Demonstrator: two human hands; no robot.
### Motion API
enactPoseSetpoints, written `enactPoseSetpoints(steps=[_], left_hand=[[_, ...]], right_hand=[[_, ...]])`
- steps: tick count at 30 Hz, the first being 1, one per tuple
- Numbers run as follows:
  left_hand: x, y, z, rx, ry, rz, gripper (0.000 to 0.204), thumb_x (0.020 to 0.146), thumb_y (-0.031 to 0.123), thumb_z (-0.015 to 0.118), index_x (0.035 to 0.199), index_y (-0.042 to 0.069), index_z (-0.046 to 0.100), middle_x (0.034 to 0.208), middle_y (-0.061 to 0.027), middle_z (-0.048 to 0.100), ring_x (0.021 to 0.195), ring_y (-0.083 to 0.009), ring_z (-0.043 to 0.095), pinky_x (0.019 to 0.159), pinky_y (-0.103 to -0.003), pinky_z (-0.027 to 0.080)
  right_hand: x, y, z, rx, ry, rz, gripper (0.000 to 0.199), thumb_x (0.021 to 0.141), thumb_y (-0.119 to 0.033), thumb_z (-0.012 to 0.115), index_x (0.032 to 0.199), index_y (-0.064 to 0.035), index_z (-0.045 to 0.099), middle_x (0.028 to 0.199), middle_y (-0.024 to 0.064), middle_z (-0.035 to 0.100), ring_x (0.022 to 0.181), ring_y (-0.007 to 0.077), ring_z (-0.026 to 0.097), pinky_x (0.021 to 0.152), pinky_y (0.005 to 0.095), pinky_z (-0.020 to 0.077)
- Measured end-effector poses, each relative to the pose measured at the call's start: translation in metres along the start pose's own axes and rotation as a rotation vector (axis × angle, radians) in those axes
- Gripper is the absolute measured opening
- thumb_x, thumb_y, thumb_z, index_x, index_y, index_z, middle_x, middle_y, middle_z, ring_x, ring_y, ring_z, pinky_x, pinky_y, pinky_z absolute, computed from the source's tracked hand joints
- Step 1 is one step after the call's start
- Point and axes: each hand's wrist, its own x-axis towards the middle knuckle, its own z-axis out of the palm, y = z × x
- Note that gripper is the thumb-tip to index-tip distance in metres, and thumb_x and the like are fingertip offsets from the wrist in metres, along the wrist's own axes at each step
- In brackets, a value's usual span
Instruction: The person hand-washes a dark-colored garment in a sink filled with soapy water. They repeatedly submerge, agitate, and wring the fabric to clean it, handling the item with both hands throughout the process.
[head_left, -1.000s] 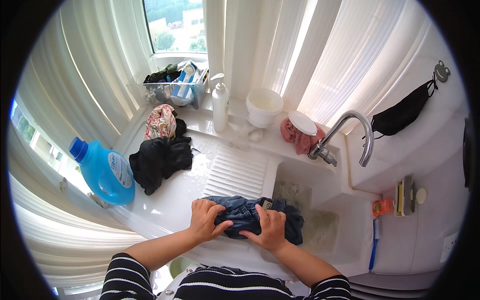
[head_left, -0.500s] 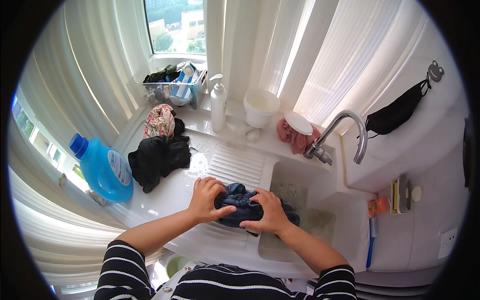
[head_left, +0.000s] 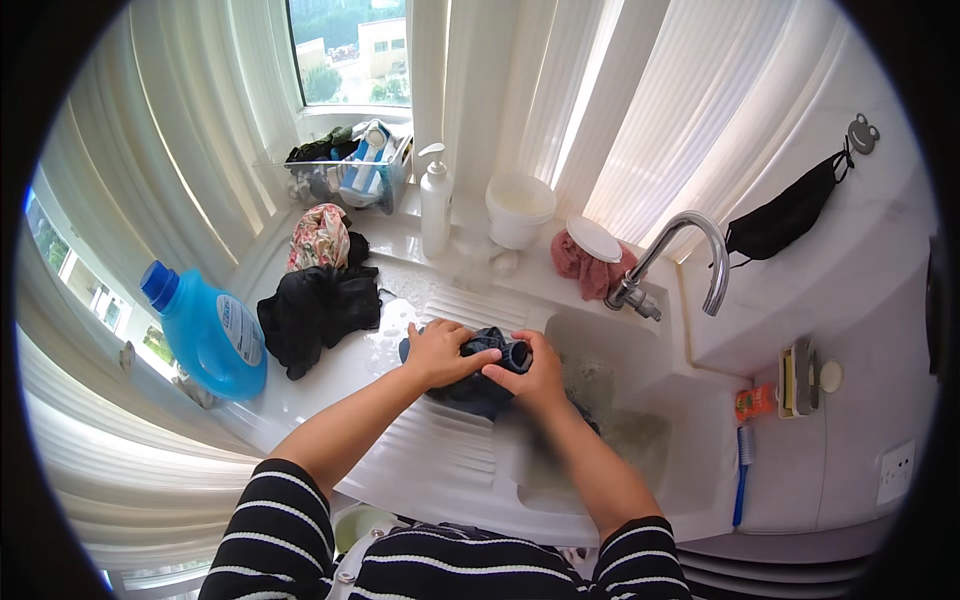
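Note:
A bunched dark blue denim-like garment [head_left: 468,398] lies on the ridged washboard [head_left: 425,440] beside the sink basin, its right end trailing toward the water. My left hand [head_left: 445,353] lies over its top with the fingers curled on the cloth. My right hand [head_left: 535,375] grips a rolled fold of it, thumb in front and fingers behind. The two thumbs almost meet at this fold. Cloudy water [head_left: 635,455] stands in the basin, partly behind my right forearm.
Left of the washboard lie black cloth [head_left: 318,312] and a floral cloth [head_left: 320,240], near a blue detergent bottle [head_left: 212,340]. Behind stand a pump bottle [head_left: 436,210] and white tub [head_left: 520,212]. A curved faucet [head_left: 690,235] overhangs the basin; a blue brush [head_left: 741,480] hangs right.
My left hand has moved slightly right and up, and my right hand has turned upward, closing on a rolled fold. The garment has shifted a little up and left and is bunched differently.

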Motion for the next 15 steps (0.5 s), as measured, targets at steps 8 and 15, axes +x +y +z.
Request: enactPoseSetpoints(steps=[8, 15], left_hand=[[-0.090, -0.018, 0.038, 0.097, 0.504, 0.634, 0.034, 0.072, 0.040, 0.071, 0.068, 0.012, 0.052, 0.083, -0.0049, 0.053, 0.085, -0.0248, 0.050, 0.091, -0.046, 0.027], [0.017, -0.007, 0.023, 0.170, 0.412, 0.012, 0.058, 0.080, 0.054, 0.062, 0.115, 0.008, 0.060, 0.123, -0.0167, 0.052, 0.119, -0.0351, 0.042, 0.091, -0.058, 0.033]], right_hand=[[-0.076, -0.025, 0.003, -0.614, -0.087, -0.607, 0.043, 0.058, -0.047, 0.077, 0.070, -0.0096, 0.059, 0.074, 0.0093, 0.055, 0.073, 0.0307, 0.051, 0.071, 0.0461, 0.0396], [0.051, 0.008, 0.020, -0.358, -0.381, 0.227, 0.085, 0.059, -0.064, 0.072, 0.129, -0.0204, 0.054, 0.148, 0.0190, 0.029, 0.138, 0.0348, 0.024, 0.102, 0.0614, 0.0290]])
